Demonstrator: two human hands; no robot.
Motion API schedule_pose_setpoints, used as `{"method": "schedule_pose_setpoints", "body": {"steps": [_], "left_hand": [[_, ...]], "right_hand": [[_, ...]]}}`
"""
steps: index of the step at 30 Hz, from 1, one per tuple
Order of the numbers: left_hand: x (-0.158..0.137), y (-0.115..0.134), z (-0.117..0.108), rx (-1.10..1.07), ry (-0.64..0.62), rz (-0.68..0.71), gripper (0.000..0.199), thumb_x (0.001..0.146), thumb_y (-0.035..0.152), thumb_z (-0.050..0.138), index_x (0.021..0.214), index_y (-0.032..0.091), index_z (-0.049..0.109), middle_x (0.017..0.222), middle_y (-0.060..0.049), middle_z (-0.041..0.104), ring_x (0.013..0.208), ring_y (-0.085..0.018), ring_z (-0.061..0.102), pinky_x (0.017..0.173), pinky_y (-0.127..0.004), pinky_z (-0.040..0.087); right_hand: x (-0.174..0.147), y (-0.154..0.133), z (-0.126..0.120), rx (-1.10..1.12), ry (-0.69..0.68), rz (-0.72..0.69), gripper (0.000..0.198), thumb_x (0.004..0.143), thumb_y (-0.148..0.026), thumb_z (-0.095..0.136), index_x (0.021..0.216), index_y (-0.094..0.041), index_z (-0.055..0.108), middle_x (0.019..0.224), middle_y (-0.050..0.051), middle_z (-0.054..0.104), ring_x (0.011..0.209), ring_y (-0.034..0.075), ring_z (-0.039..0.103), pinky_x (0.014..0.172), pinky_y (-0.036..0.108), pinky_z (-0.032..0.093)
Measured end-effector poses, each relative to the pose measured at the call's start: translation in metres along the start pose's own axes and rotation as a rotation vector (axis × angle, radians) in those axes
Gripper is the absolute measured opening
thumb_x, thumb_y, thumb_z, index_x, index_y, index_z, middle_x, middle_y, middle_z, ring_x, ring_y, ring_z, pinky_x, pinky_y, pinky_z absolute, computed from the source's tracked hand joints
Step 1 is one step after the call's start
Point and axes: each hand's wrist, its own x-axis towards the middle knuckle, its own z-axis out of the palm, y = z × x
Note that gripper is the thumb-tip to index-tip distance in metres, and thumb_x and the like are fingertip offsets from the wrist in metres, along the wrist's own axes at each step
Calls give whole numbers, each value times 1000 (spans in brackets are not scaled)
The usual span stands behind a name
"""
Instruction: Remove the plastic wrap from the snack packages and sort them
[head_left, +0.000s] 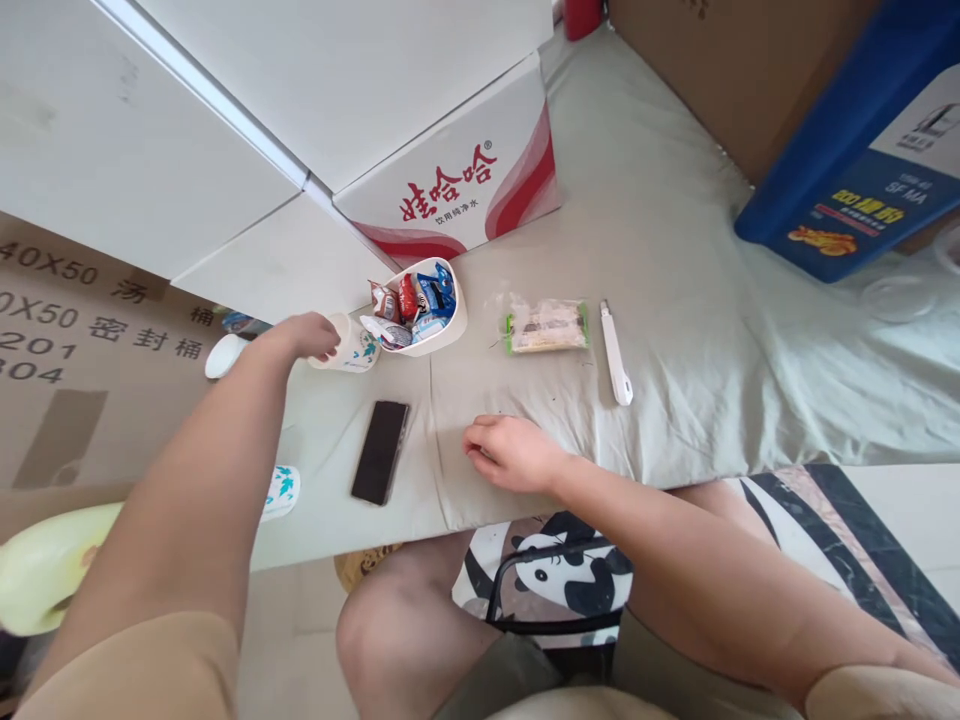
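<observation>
My left hand (311, 338) is at the rim of a white paper cup (366, 348) with teal leaves, its fingers bent and closed on it; the fingertips are partly hidden. Beside that cup stands a cream tub (442, 342) full of small wrapped snacks (409, 300). My right hand (514, 452) rests on the cloth with its fingers curled in, and nothing shows in them. Above it lie a clear-and-green snack packet (549, 328) and a white utility knife (615, 355). Between my hands is a black phone (380, 452).
White cartons (450, 170) rise behind the tub, and a brown carton (67, 400) stands at left. A blue jug (847, 190) is at far right, by clear plastic lids (900, 295). Another leaf-printed cup (283, 492) is partly behind my left forearm. The pale cloth (697, 380) is wrinkled.
</observation>
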Motion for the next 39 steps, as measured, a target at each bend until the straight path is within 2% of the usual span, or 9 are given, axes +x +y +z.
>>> {"method": "schedule_pose_setpoints", "body": {"steps": [3,8,12,15,20,24,30,35,39], "left_hand": [[-21,27,-6,209,147,-25,8,85,21,65,78,16,64,92,-6,70,133,-39,49,118,-61,23],[-86,59,45,293,-140,82,34,90,45,60,68,19,66,67,-5,65,84,-29,67,90,-48,49],[-111,66,114,71,-253,175,43,68,48,84,95,19,68,110,-17,74,115,-40,66,102,-50,47],[-114,72,160,-191,-294,374,58,71,45,84,119,20,64,138,-18,65,138,-38,53,117,-47,39],[-119,95,205,-47,-382,459,81,80,45,75,148,14,46,162,-23,41,155,-38,32,127,-52,25],[-120,105,206,195,-473,556,72,86,36,71,151,17,47,165,-19,38,157,-37,27,127,-57,19],[-119,91,182,241,-482,639,62,82,23,69,142,20,57,152,-16,55,146,-36,46,122,-52,34],[-122,54,147,-459,-253,245,48,84,33,55,129,20,62,131,-12,69,125,-29,64,108,-46,50],[-144,18,117,-1007,-258,-16,53,86,53,41,118,21,67,118,-13,74,118,-32,67,97,-50,55]], "right_hand": [[-1,-3,-1,-17,-13,-6,23,98,-22,48,104,-16,69,109,10,70,91,21,66,72,31,39],[-5,-4,-2,-50,-26,-20,23,98,-22,48,104,-17,70,110,11,71,89,22,67,70,33,39],[-11,-3,-3,-84,-10,-15,24,97,-21,48,105,-17,71,111,11,72,93,22,69,72,32,41],[-15,-2,-5,-95,-16,-3,24,97,-21,49,106,-17,71,114,12,73,94,23,70,73,32,43],[-17,1,-8,-111,-21,23,31,97,-20,48,115,-11,71,121,18,73,105,29,70,81,36,49],[-19,5,-9,-114,-17,45,32,96,-19,48,113,-8,72,119,21,74,103,31,71,80,37,49],[-18,5,-9,-129,-36,-18,27,96,-20,48,103,-16,73,115,14,75,95,25,71,73,32,45],[-15,7,-6,31,48,-11,20,91,-16,52,97,-17,71,105,10,74,90,20,67,77,30,44],[-12,15,-3,256,212,101,21,85,-13,50,100,-16,65,93,7,70,83,17,63,79,29,46]]}}
